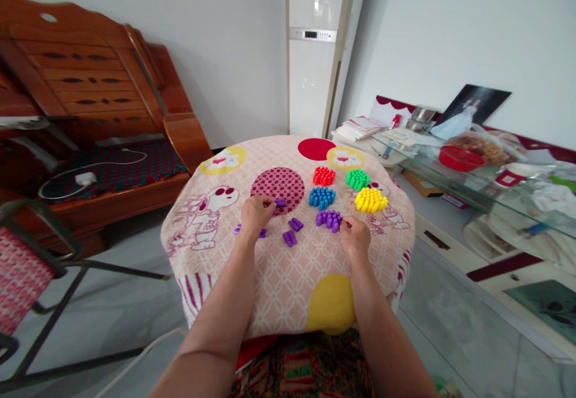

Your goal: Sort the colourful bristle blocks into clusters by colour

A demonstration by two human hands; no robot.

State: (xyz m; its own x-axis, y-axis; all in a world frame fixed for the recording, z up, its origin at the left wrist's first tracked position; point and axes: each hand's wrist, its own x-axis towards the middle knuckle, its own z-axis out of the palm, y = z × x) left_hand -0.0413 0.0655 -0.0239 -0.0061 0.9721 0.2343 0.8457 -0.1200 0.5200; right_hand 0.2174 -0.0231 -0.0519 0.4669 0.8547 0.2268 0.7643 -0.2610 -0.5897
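Note:
My left hand (257, 213) is closed in a pinch on a small purple plastic peg (279, 203), held over the dark pink circle of the tablecloth. My right hand (355, 235) has its fingertips pinched together at the right edge of a standing cluster of purple pegs (328, 220); what lies between them is hidden. Between the hands, more purple pegs (290, 238) lie flat in pairs. Others are partly covered by my left wrist. Behind the purple cluster stand blue pegs (321, 197), red pegs (323, 175), green pegs (357, 179) and yellow pegs (371, 200), grouped by colour.
A patterned cloth covers the round table (279, 302). On the right runs a glass-topped cabinet (450, 176) with a red bowl (461, 158), papers and bags. A wooden bench (90, 86) stands at the left, a metal-framed chair (27, 278) nearer. A tall white unit (312, 80) is behind.

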